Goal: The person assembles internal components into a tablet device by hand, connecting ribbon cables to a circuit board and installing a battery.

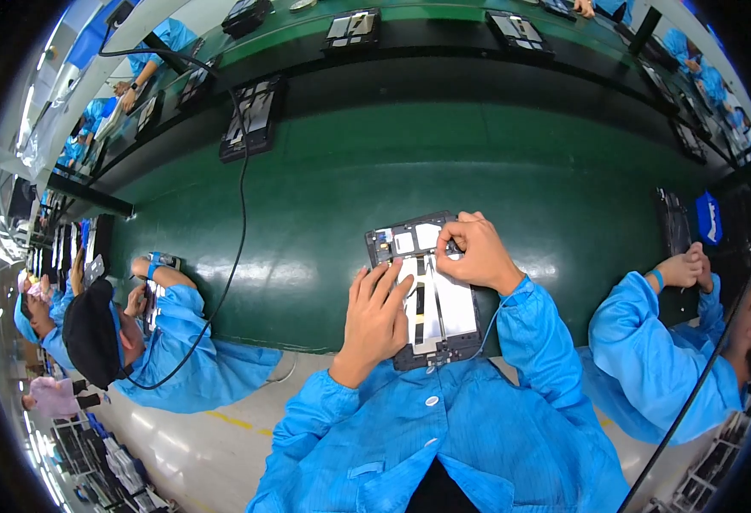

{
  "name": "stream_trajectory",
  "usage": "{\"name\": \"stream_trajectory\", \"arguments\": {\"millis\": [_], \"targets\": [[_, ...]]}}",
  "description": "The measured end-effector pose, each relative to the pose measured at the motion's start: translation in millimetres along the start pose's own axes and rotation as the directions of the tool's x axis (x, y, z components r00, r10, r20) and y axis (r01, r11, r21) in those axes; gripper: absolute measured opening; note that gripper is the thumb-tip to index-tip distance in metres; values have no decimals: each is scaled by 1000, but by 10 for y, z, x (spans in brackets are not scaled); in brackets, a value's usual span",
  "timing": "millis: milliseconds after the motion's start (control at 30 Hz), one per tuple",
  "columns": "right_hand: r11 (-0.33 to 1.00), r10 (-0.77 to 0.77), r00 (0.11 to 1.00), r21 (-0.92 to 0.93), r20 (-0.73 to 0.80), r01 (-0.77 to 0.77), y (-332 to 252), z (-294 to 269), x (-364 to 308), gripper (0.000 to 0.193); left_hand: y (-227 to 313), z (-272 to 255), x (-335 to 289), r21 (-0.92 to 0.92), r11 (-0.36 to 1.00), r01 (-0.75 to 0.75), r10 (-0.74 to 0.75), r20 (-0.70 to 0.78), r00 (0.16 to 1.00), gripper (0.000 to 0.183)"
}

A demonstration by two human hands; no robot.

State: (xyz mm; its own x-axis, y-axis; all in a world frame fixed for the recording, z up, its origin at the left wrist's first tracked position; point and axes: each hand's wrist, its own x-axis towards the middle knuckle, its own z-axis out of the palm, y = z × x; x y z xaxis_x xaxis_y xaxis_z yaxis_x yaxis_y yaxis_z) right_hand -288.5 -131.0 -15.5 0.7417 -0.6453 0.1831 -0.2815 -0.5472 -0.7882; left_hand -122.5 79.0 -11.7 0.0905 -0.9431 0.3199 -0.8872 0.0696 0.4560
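Head view: an opened tablet-like device (454,301), with silver-white panels, dark ribbon strips and a black frame, lies at the near edge of the green tabletop (332,192), directly before the person, its lower end close to their blue jacket (358,436). The left hand (371,321) rests along the device's left side with fingers extended and slightly spread, steadying rather than clasping. The right hand (480,255) is over the upper right part, thumb and forefinger brought together in a narrow pinch; whether something small sits between them, I cannot tell. A thin blue cord (492,321) runs from the right cuff down beside the device. Farther back on the left, another opened device (251,120) lies on the tabletop, with a black cable (244,184) hanging across the view in front of it. Beyond, a raised shelf (431,47) carries more opened devices (351,31). Blue-clad co-workers sit to the left (183,342) and right (662,342), the latter near a blue packet (708,218).
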Motion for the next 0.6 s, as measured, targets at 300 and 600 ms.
{"name": "stream_trajectory", "arguments": {"millis": [300,600], "targets": [[999,-39,997,13,65,38,6,-46,8,11,-15,20,-53,-16,1000,-24,23,-62,998,47],[1000,19,999,-9,32,-19,-33,-22,24,14,60,-10,134,-48,998,37,-42,-97,994,48]]}}
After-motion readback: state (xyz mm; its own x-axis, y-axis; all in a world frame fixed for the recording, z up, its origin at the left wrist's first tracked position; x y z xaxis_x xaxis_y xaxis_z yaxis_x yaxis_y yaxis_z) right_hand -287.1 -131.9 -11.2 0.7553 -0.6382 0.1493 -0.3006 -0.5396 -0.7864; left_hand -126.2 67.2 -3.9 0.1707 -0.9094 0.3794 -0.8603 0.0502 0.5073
